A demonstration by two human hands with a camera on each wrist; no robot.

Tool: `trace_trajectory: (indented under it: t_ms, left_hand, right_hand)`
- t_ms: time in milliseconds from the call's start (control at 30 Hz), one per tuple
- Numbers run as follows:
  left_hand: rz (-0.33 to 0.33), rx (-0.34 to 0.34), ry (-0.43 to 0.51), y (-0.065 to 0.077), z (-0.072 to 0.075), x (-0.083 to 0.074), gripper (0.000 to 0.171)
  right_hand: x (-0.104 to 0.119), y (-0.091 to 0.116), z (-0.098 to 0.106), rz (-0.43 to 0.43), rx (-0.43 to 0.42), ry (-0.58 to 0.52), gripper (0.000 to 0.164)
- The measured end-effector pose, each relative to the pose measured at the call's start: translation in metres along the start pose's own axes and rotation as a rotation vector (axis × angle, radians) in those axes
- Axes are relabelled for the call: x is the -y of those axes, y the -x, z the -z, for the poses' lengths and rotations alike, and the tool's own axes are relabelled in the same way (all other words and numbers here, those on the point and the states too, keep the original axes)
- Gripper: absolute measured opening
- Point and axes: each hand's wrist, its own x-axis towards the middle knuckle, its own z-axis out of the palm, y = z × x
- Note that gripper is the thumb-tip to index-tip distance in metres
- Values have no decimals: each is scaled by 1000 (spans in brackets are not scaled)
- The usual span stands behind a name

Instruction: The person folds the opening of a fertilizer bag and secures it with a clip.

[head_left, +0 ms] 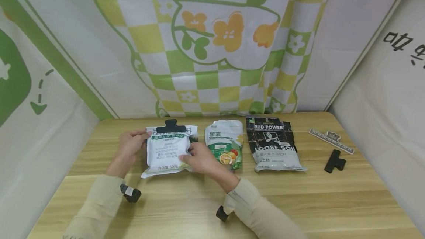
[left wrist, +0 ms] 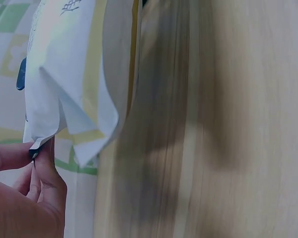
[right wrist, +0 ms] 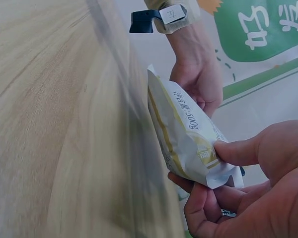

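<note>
A white bag marked 500g point(head_left: 166, 154) is held between both hands, with a black clip point(head_left: 170, 126) fastened on its top edge. The left hand point(head_left: 131, 145) pinches the bag's upper left edge; in the left wrist view, thumb and finger squeeze the corner of the white bag point(left wrist: 74, 74). On the other side the right hand point(head_left: 202, 159) grips the right edge, thumb on the front and fingers behind, as the right wrist view shows with the bag point(right wrist: 184, 134) beside the hand point(right wrist: 258, 183). The bag's back is hidden.
Right of the held bag lie a green-and-white pouch point(head_left: 224, 143) and a black-and-grey Loose Soil bag point(head_left: 273, 145). Farther right are a ruler-like white clip point(head_left: 332, 141) and a second black clip point(head_left: 335, 161). A patterned cloth point(head_left: 212, 84) hangs behind the wooden table point(head_left: 186, 209).
</note>
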Motion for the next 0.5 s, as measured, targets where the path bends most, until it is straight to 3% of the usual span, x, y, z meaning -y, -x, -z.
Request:
trace_trajectory:
  t_ms: [233, 500]
  left_hand:
    - [-3, -20, -3, -13, 3, 8, 51]
    - [12, -49, -65, -26, 3, 13, 48]
  right_hand:
    - [-5, -14, -12, -13, -7, -16, 21]
    - [-6, -23, -18, -64, -25, -20, 33]
